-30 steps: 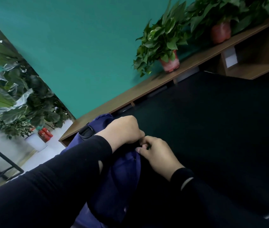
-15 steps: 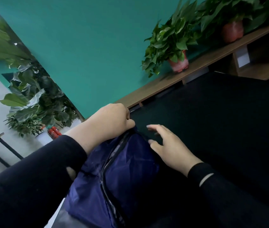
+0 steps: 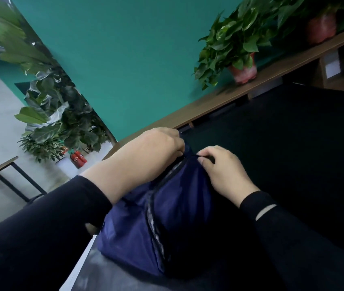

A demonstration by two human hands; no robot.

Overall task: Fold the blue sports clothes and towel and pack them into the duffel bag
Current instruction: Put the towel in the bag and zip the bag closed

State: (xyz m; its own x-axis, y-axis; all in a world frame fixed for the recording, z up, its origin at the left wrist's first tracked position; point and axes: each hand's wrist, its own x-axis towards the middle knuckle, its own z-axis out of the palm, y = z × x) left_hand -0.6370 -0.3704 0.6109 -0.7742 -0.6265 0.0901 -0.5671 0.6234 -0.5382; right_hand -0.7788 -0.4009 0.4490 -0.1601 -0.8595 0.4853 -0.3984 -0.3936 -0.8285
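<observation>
No legible text anywhere.

hands (image 3: 190,160) gripping duffel bag (image 3: 166,223), zipper end

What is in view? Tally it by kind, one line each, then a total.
Hands: 2, the left hand and the right hand, both gripping the far end of the bag.
Duffel bags: 1, the blue duffel bag.
Potted plants on the shelf: 2, and.
Fire extinguishers: 2.
Total: 7.

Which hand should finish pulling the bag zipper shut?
Probably left: it pinches at the zipper's far end. Right grips the bag fabric beside it, bracing.
</observation>
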